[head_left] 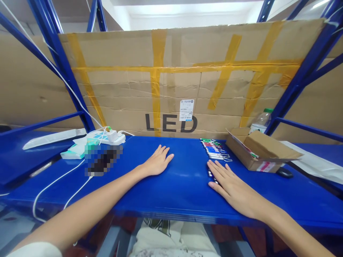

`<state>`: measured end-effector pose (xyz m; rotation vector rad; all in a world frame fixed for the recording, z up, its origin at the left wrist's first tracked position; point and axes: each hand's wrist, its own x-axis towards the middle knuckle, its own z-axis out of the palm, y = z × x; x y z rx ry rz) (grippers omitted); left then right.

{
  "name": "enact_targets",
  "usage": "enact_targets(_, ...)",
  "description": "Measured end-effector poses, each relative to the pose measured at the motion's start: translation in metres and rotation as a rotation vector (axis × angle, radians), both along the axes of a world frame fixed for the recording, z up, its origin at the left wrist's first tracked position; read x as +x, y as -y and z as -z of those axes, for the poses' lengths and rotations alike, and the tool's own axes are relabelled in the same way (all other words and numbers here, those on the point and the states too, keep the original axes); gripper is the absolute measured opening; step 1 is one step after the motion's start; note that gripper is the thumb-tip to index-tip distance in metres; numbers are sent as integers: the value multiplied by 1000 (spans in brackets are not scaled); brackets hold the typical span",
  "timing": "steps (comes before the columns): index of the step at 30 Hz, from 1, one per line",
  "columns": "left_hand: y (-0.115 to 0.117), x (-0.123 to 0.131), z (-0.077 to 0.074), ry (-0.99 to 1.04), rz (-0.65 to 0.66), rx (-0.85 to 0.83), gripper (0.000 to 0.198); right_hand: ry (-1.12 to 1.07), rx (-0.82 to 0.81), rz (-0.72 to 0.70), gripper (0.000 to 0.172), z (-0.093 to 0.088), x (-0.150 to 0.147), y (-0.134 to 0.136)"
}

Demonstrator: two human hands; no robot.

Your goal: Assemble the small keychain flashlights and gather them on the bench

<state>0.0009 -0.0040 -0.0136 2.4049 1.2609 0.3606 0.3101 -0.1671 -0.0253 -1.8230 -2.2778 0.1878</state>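
Observation:
My left hand [157, 161] lies palm down on the blue tabletop [182, 194], thumb apart from the fingers, holding nothing. On the right side my right hand [229, 184] rests flat with outstretched fingers, partly covering some small dark, shiny pieces [209, 173] whose kind I cannot make out. Just beyond its fingertips is a neat row of pens [213, 148] in green, red, blue and white, with shiny metal ends toward the right. An open cardboard box [249, 157] stands to the right of the pens; a little of its contents shows at the opening.
A large cardboard sheet [128, 92] marked LED closes off the back between blue metal posts. At left are a white power strip [107, 136] with cables, a tissue pack [73, 151] and a blurred dark object [104, 161]. A bottle [261, 121] and black mouse [284, 173] flank the box.

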Motion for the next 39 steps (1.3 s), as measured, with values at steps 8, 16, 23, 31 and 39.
enact_targets(8, 4, -2, -3, -25, 14, 0, 97, -14, 17, 7, 82, 2, 23, -18)
enact_targets(16, 0, -2, 0, -28, 2, 9, 96, 34, -34, 5, 86, 3, 46, -37)
enact_targets(23, -8, -7, -8, -6, -21, 5, 93, 61, 0, -46, 86, 0, 57, -45)
enact_targets(31, -34, -6, -20, -6, 94, 345, 45, 64, 245, -45, 66, -41, 17, -75)
enact_targets(39, -51, -16, -17, 121, 58, 430, 19, 37, 131, 66, 15, -35, -85, -103)
